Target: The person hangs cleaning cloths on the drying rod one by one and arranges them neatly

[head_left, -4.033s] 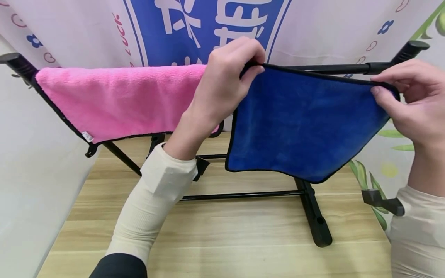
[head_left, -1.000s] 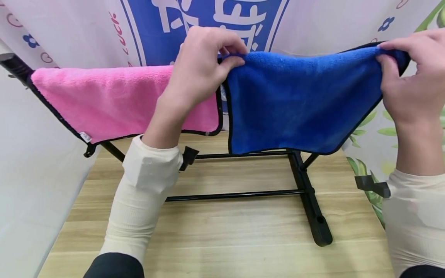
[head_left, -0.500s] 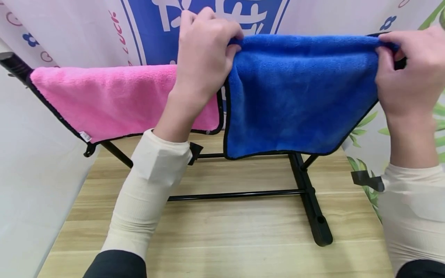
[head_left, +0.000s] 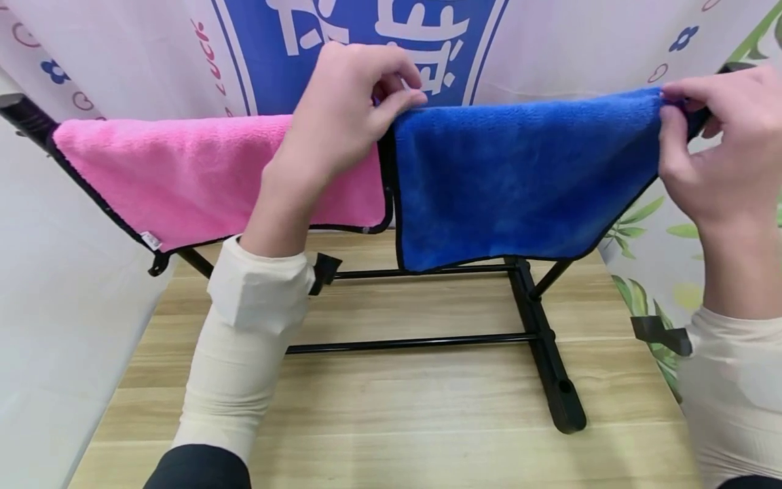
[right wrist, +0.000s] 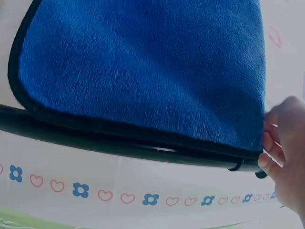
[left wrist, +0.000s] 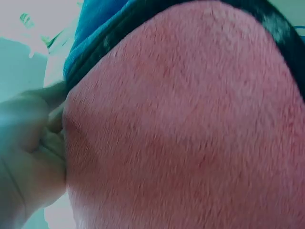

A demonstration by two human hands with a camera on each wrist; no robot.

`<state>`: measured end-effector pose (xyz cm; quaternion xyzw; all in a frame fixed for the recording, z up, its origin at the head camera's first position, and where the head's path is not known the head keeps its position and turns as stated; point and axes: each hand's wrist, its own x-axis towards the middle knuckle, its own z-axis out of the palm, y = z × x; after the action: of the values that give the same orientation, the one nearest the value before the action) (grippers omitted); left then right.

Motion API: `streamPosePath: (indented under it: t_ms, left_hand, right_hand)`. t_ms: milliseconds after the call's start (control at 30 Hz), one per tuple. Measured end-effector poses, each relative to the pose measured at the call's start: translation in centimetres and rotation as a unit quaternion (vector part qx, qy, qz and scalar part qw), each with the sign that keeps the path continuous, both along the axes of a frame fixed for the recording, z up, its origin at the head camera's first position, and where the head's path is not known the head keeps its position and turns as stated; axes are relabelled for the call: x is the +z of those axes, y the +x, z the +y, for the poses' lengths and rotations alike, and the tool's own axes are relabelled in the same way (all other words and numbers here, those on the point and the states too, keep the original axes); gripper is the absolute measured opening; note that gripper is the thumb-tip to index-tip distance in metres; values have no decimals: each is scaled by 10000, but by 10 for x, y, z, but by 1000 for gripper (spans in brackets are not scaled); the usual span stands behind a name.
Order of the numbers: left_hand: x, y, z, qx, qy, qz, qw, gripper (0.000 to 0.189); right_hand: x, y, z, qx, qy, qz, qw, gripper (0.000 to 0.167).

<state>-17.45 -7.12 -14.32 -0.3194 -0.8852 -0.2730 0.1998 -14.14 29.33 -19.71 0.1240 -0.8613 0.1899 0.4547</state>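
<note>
A plush blue towel (head_left: 519, 183) with black edging hangs folded over the top bar of a black metal rack (head_left: 544, 353). At its upper left corner my left hand (head_left: 342, 109) pinches the fold between thumb and fingers. My right hand (head_left: 727, 136) pinches the upper right end of the same fold, near the rack's right post. A pink towel (head_left: 183, 176), also black-edged, drapes over the bar's left half, partly behind my left forearm. The right wrist view has the blue towel (right wrist: 143, 71) lying along the black bar (right wrist: 157, 149).
The rack stands on a light wood table (head_left: 415, 414), its right foot (head_left: 565, 407) pointing toward me. Close behind hangs a white curtain (head_left: 550, 41) with a blue panel and white characters. White walls flank the table, the right one with leaf prints.
Both hands lifted the blue towel's upper edge and folded it over the bar; over the last half second they lowered that fold onto the bar. The pink towel has stayed in place.
</note>
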Motion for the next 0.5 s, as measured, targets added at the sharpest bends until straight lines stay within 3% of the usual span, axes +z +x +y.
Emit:
streamPosePath:
  t_ms: [200,333,500]
  left_hand:
    - [-2,6,-11,-531,-177,39,9984,27]
    - [-4,7,-12,-602,-251,298,9974,19]
    - [-5,8,-11,-640,58,476,9968,15]
  right_hand:
    - [-1,6,7,179,107,-110,9997,41]
    - [-3,5,7,-17,-189,-2,9998,31]
    - [-1,4,6,-161,-565,-1,9983,32]
